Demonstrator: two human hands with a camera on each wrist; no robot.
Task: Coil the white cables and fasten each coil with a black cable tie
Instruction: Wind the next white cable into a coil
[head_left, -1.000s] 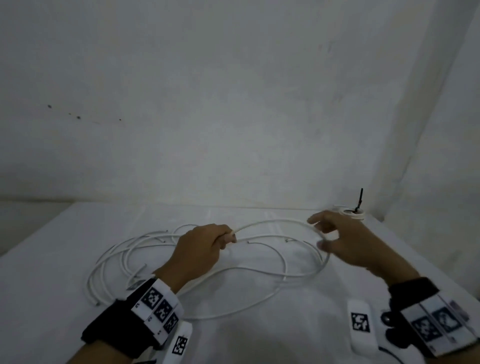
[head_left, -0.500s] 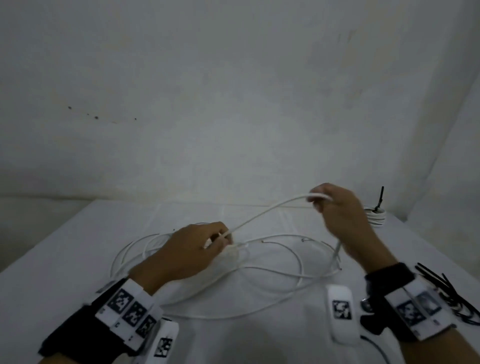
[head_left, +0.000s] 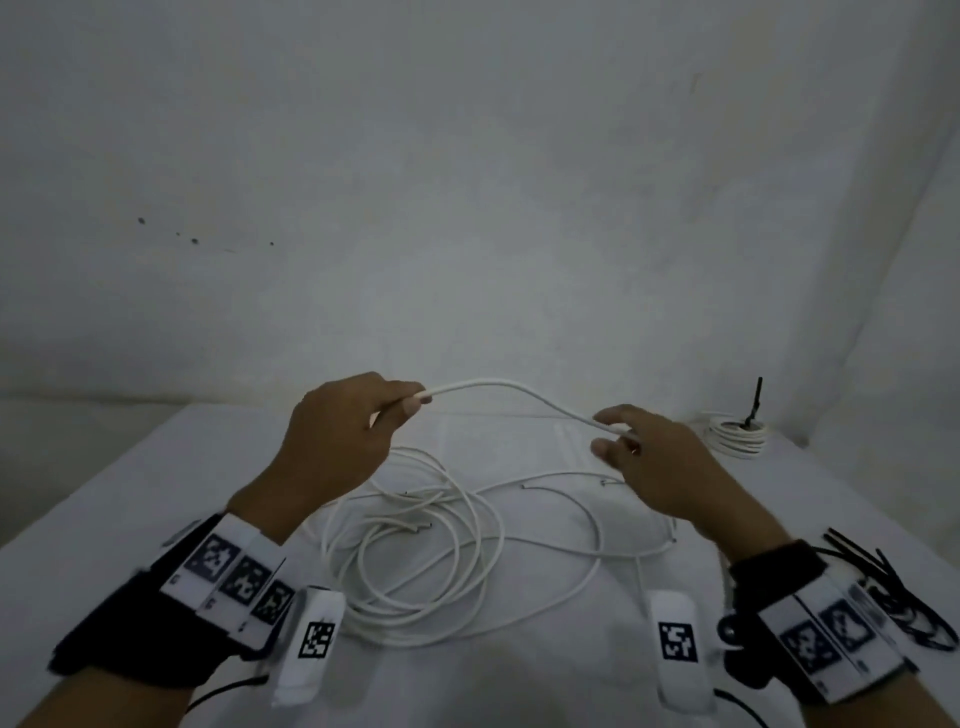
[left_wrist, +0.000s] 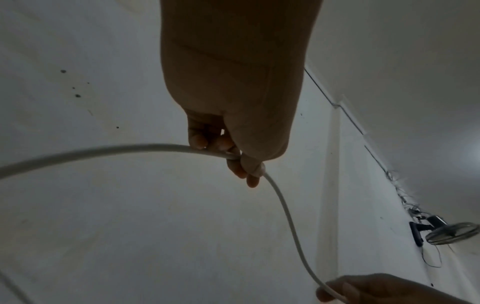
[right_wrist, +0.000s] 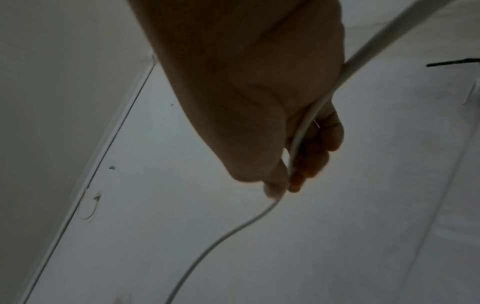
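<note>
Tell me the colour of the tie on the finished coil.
Black cable tie, clearest in the head view.

A: What was on the wrists?

B: Each wore a wide black wristband (head_left: 117, 631) carrying a white plate (head_left: 228, 577) printed with three square black-and-white markers in a row.

A: Anything beside the bands?

B: A rounded white module (head_left: 311, 644) with one square marker sat by the left band, another (head_left: 678, 649) by the right, each trailing a thin black lead (head_left: 223, 691).
</note>
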